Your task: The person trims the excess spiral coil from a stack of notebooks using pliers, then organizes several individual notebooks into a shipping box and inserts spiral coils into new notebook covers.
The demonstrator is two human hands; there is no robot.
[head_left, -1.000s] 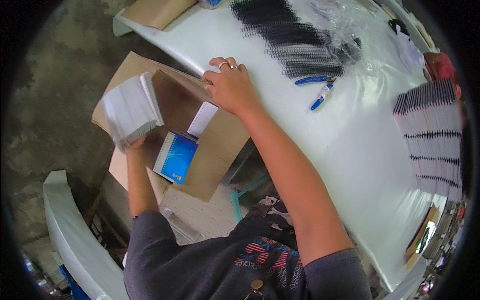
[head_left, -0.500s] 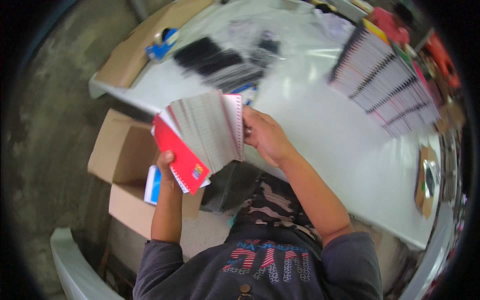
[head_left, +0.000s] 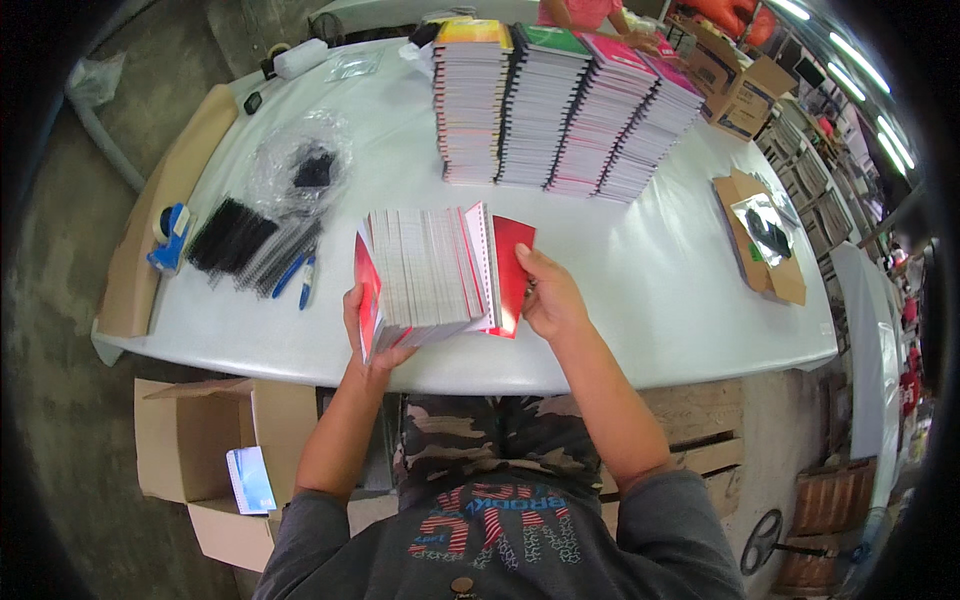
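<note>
Mid-frame, the left hand (head_left: pixel 368 340) and right hand (head_left: pixel 548 298) each keep a closed grip on the red-covered notebook bundle (head_left: pixel 432 272) above the white surface (head_left: pixel 640 270); squaring the stack seems in hand; setting it down flat likely needs both grips steady.

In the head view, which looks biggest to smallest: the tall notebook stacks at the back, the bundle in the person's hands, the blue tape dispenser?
1. Notebook stacks, four side by side.
2. Bundle of red-covered notebooks, held by the left hand and right hand; nearer the camera, so flattered.
3. Blue tape dispenser, plainly smallest.

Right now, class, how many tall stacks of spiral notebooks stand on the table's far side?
4, side by side: yellow-topped, green-topped, pink-topped, and rightmost.
</note>
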